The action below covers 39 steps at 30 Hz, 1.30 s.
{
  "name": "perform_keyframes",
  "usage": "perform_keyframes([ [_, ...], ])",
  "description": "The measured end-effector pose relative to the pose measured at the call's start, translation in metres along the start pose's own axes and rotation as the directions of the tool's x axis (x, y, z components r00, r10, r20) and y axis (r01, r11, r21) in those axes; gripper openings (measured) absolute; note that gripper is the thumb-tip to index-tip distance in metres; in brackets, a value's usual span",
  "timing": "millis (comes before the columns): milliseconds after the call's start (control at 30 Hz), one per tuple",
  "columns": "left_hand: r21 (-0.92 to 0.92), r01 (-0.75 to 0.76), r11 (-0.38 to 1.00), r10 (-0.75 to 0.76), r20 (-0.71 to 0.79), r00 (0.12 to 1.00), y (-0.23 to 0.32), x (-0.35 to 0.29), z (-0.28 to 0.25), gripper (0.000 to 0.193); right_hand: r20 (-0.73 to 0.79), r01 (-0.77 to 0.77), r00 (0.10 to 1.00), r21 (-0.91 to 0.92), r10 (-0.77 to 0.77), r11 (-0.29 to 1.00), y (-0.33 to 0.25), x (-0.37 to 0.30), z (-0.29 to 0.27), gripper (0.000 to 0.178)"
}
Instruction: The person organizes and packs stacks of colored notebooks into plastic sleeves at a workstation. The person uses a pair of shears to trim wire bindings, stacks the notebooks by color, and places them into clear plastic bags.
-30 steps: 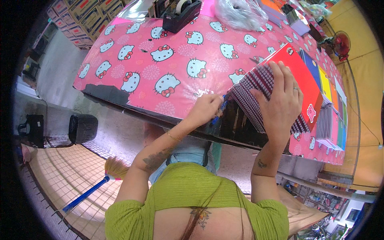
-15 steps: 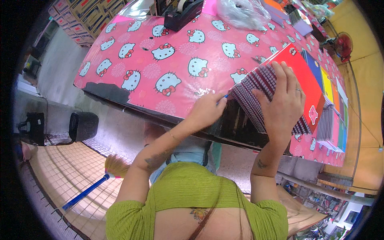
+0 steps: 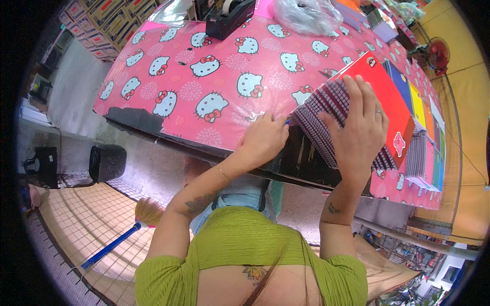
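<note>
A stack of spiral-bound notebooks [image 3: 389,92] with a red top cover lies at the table's near right edge. Its dark coil bindings [image 3: 316,122] fan out toward me. My right hand [image 3: 361,120] rests on the stack, fingers stretched over the red cover and thumb against the coils. Beside the stack's left corner is my left hand [image 3: 265,135], its fingers pinched on a small blue-tipped thing [image 3: 287,122]. Most of that thing is hidden in the fingers, so its kind does not show.
More notebooks [image 3: 419,109] with coloured covers stand just right of the stack. On the pink patterned table [image 3: 224,76] are a black tape dispenser [image 3: 229,20] and a clear plastic bag [image 3: 306,18]. Cartons [image 3: 109,25] are piled far left; a broom [image 3: 115,245] lies lower left.
My left hand has turned slightly and its fingers have closed in nearer the stack's corner, with less of the blue-tipped thing showing. My right hand stays almost still on the notebooks.
</note>
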<state>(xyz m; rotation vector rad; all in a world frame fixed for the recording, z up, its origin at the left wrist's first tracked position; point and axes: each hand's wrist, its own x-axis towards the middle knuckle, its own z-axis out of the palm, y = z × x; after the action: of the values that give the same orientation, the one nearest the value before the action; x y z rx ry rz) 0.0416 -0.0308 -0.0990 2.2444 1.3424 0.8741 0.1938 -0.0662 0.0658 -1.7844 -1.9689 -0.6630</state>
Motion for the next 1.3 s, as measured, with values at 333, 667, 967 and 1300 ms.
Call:
perform_keyframes([
  [333, -0.669, 0.692, 0.271, -0.335, 0.609, 0.719, -0.013, 0.006, -0.008, 0.031, -0.006, 0.005, 1.000, -0.007, -0.005, 1.000, 0.001, 0.000, -0.001, 0.074],
  [667, 0.254, -0.037, 0.967, 0.035, 0.011, 0.999, 0.017, -0.001, 0.002, 0.030, -0.011, 0.015, 1.000, -0.011, -0.015, 1.000, 0.001, 0.000, -0.001, 0.074],
  [967, -0.605, 0.752, 0.262, -0.309, 0.686, 0.659, -0.023, 0.015, -0.012, 0.033, -0.014, 0.002, 1.000, 0.016, -0.002, 1.000, 0.001, 0.000, -0.002, 0.072],
  [1300, 0.120, 0.066, 0.991, -0.101, 0.310, 0.945, -0.002, 0.020, -0.002, 0.023, -0.010, 0.013, 1.000, 0.016, -0.013, 1.000, 0.003, -0.001, -0.003, 0.073],
])
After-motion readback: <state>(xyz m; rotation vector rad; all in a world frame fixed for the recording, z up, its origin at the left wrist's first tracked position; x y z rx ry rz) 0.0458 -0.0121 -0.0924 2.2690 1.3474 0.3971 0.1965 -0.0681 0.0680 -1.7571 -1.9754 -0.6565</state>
